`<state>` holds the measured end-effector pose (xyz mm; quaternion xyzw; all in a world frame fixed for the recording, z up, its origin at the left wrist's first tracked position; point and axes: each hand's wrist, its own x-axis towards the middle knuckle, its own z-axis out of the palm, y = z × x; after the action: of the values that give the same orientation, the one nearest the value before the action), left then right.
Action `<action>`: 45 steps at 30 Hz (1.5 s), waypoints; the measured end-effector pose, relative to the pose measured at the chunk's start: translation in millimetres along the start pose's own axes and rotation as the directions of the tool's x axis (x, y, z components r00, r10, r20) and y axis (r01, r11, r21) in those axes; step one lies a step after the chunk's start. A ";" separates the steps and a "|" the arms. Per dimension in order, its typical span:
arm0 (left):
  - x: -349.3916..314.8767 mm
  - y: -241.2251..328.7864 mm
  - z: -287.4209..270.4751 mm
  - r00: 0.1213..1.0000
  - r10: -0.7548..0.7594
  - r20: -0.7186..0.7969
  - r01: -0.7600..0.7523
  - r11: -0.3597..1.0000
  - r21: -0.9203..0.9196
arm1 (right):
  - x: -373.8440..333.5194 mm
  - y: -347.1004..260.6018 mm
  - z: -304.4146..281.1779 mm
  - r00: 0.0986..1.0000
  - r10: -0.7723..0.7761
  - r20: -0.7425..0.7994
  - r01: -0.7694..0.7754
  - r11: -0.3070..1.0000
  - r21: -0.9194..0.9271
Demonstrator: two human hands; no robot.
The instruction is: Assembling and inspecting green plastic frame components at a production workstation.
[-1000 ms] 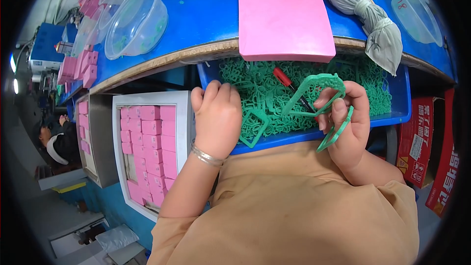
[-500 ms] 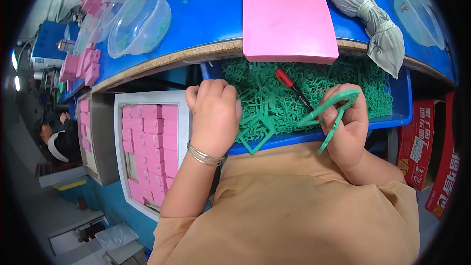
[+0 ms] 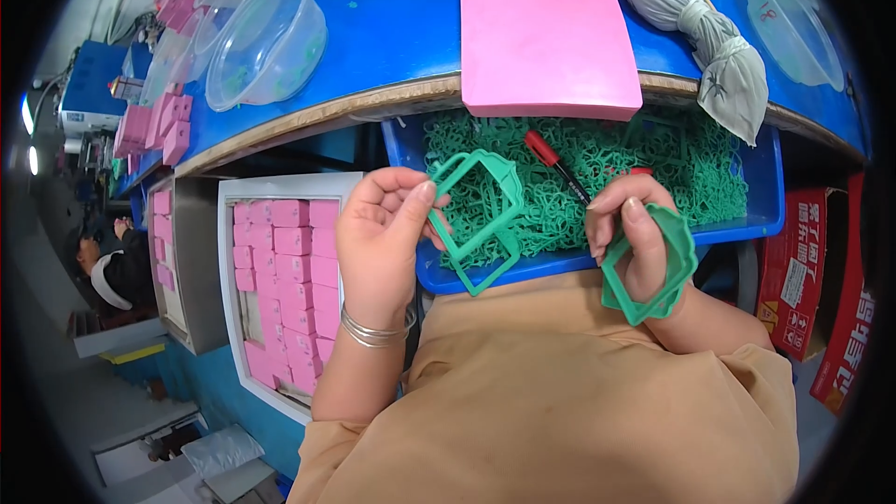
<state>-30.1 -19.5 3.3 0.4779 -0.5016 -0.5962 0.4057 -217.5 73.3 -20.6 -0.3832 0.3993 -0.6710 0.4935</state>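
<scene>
Centre of the picture: the left hand (image 3: 378,238) pinches between thumb and fingers the left edge of a hollow, angular green frame (image 3: 507,175), apparently plastic. This extends rightward from the fingertips, tilted cornerwise above a blue plastic tray (image 3: 768,168) of tangled green scraps (image 3: 695,177). Right of centre: the right hand (image 3: 644,233), farther from that piece, fingers curled, similar green rings (image 3: 684,257) looped about its thumb.

The frames (image 3: 684,257) are green, the bin (image 3: 769,187) blue, the marker (image 3: 558,167) red and black
</scene>
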 end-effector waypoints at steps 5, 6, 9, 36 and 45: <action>-16.7 -4.2 8.8 0.935 -0.210 0.286 0.319 0.849 -0.421 | -1.5 -7.0 3.4 0.975 0.216 0.055 -0.210 0.973 -0.099; -20.6 -4.1 11.1 0.887 -0.268 0.376 0.424 0.794 -0.435 | -1.8 -4.8 7.0 0.988 0.152 0.032 -0.145 0.975 -0.171; -32.5 -7.6 21.2 0.674 -0.448 0.588 0.715 0.595 -0.367 | -2.3 -6.7 12.2 0.983 0.169 0.076 -0.154 0.974 -0.168; -41.6 5.7 20.0 0.928 0.005 0.373 0.036 0.994 -0.105 | -9.0 -6.7 7.8 0.964 0.149 0.219 -0.100 0.970 -0.220; -21.6 -3.4 8.3 0.969 0.239 0.061 -0.246 0.925 0.290 | 2.7 -14.5 6.6 0.915 0.375 -0.148 -0.366 0.927 0.084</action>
<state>-33.6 3.6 3.8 0.4602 -0.6452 -0.4654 0.3941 -217.2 72.4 -4.5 -0.2315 0.4848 -0.6047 0.5880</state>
